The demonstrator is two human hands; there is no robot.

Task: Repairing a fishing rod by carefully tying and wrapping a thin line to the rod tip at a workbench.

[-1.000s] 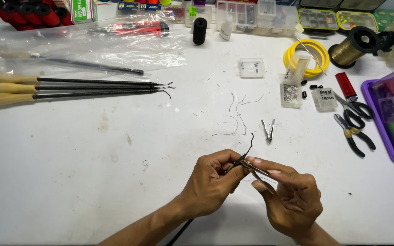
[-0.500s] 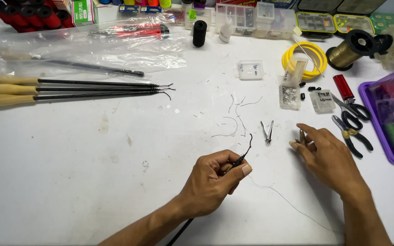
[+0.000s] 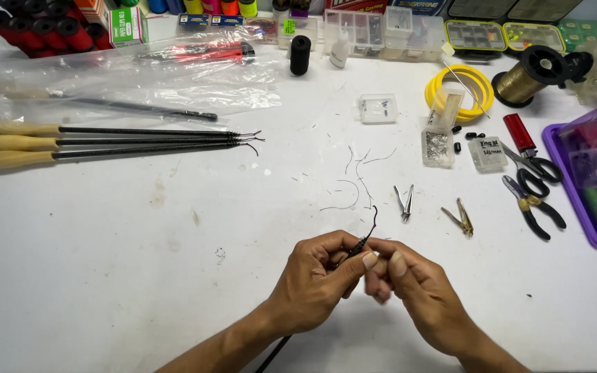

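1. Clearly, in the head view, the left hand (image 3: 316, 287) is closed around a thin black rod (image 3: 362, 240). The hooked wire tip rises just above the thumb, and the shaft runs down under the wrist toward the picture's lower edge. The grip sits close behind the tip, likely to keep it steady.
2. The right hand (image 3: 419, 297) touches the left, its fingertips (image 3: 396, 262) pinched narrow at the rod just below the hook. What they pinch, if anything, is too small to tell.
3. Just above the rod's tip, on the white surface (image 3: 105, 276), lie a small silver clipper (image 3: 403, 202) and, right of it, brass pliers (image 3: 460, 217), both within easy reach.
4. Loose wire offcuts (image 3: 354, 179) are scattered above the tip.
5. Well left of the rod, three more rods with wooden handles (image 3: 15, 144) lie side by side, hooks pointing right.
6. Far right of the rod are scissors (image 3: 533, 166) and black-handled pliers (image 3: 537, 207).
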